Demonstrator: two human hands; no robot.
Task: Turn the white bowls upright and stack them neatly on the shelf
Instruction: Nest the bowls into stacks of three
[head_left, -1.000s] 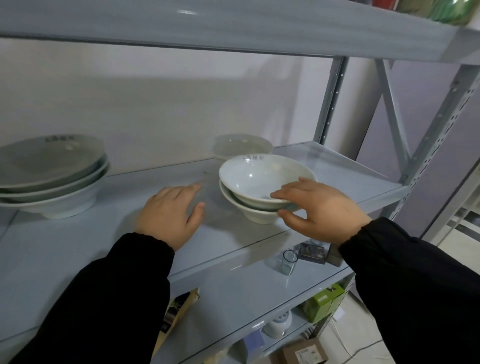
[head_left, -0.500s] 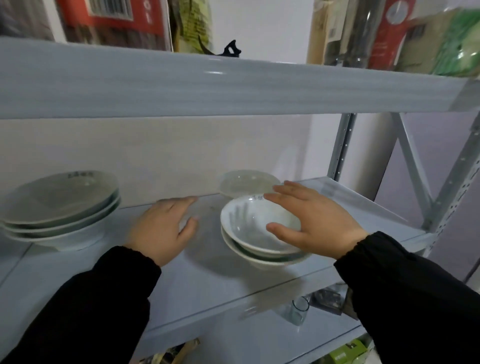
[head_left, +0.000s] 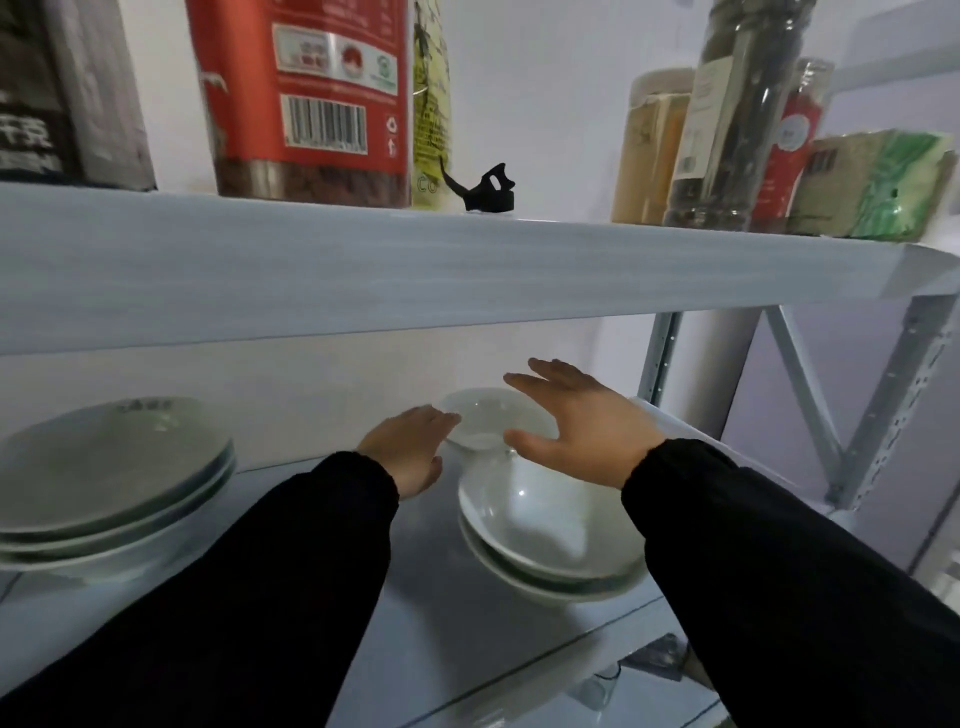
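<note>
Two white bowls stand upright, nested as a stack (head_left: 545, 540), on the grey shelf (head_left: 431, 587) near its front right. Behind them, by the wall, is a single white bowl (head_left: 485, 415). My left hand (head_left: 410, 447) reaches toward that far bowl with straight fingers, its tips at the bowl's left rim. My right hand (head_left: 576, 421) hovers spread over the bowl's right side, fingers extended, holding nothing. Whether the far bowl is upright or overturned is hard to tell.
A stack of three larger shallow bowls (head_left: 109, 478) sits at the left of the same shelf. The shelf above (head_left: 467, 265) hangs low over my hands and carries a red jar (head_left: 301, 98), bottles and packets. A grey upright post (head_left: 660, 364) stands at the right.
Both hands have left the nested stack and moved back toward the far bowl. The right hand let go of the top bowl's rim. The view has tilted up, showing the upper shelf.
</note>
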